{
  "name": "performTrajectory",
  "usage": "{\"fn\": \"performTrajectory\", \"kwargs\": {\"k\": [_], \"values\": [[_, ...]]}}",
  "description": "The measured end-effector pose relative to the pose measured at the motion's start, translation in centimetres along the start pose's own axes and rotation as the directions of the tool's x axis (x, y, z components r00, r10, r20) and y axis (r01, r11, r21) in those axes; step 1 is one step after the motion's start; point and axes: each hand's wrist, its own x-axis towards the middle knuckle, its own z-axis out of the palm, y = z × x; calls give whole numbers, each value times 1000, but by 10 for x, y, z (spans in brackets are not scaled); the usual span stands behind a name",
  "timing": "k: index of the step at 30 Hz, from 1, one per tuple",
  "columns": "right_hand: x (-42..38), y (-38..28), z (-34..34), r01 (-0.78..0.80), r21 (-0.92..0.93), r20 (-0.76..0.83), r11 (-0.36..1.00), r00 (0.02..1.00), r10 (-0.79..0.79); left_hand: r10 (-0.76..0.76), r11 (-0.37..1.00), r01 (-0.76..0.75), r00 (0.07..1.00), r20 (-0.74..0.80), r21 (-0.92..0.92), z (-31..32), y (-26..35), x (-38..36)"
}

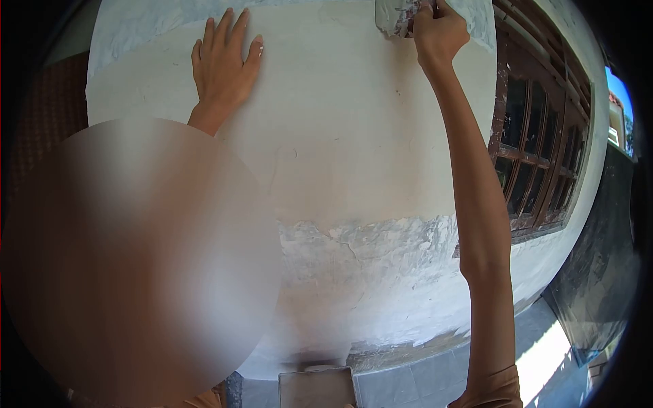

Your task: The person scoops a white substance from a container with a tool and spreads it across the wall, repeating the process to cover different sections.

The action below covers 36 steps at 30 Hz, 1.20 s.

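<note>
My left hand lies flat against the wall, its fingers spread and pointing up. A small white smear shows on its thumb. At the top edge of the view, my right hand is closed around the handle of a plastering trowel. Whitish, lumpy plaster covers the part of the blade that shows, and the blade is up against the wall. The upper end of the tool is cut off by the frame. Smooth cream coating covers the wall's middle, with rougher white patches above and below.
A brown wooden window with glass panes is set in the wall at the right. Below stands a grey square container on the tiled floor. A dark sheet hangs at far right. A large blurred circle hides the lower left.
</note>
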Motion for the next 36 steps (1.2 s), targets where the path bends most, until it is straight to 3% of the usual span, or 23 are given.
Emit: {"fn": "performTrajectory", "kwargs": {"k": [1,3,4,6,8,11,14,15,21,23,26,27,28,29,30,31,32,33,35,36], "values": [[3,2,7,1,-2,3,1000,1000,-1,31,999,-31,1000,-2,8,0,-3,2],[4,4,25,391,-60,-209,919,895,-394,61,998,-61,998,-4,12,3,-6,5],[1,-5,24,391,-63,-208,918,895,-395,44,999,-44,999,0,2,5,-6,7],[0,-24,21,176,-3,-159,984,972,-175,38,999,-38,999,-2,-10,8,-6,13],[1,-30,26,201,27,-179,979,965,-193,17,1000,-18,1000,16,19,13,-4,17],[2,-25,47,16,127,-47,992,999,-10,1,999,-1,1000,4,51,21,-1,18],[-11,-21,55,45,118,52,992,997,-51,-30,997,30,1000,1,75,21,6,15],[-10,-10,56,140,81,-20,987,990,-139,-29,997,29,1000,-3,77,20,7,16],[6,-14,3,64,-53,-119,997,990,-70,-26,996,26,1000,2,90,11,15,16],[0,-6,11,143,36,-28,989,990,-142,-166,986,157,923,347,54,-25,36,24],[9,32,18,255,-58,-81,965,962,-259,-153,987,163,916,370,4,-41,41,23],[8,20,6,143,-135,-103,980,982,-157,-154,986,164,918,366,5,-26,30,20],[4,3,-4,143,-133,-107,981,982,-157,-74,997,67,978,196,43,3,10,15],[0,-14,-13,54,-59,-70,997,996,-59,20,995,-22,1000,23,96,19,-1,13],[-4,-23,-14,-37,9,-22,999,999,37,19,995,-21,1000,23,96,19,-1,13],[-6,-23,-3,35,80,-30,996,999,-33,15,995,-17,1000,24,98,19,0,12],[-4,-8,17,213,-34,-109,977,971,-215,11,995,-14,1000,24,101,19,1,12],[-12,-12,26,182,-9,-33,983,983,-182,9,995,-11,1000,24,102,5,10,15],[-20,-13,38,174,63,65,983,982,-178,-154,988,148,908,391,46,-35,35,23],[-18,-12,35,173,67,62,983,982,-177,-153,988,145,908,389,50,-35,34,23]]}}
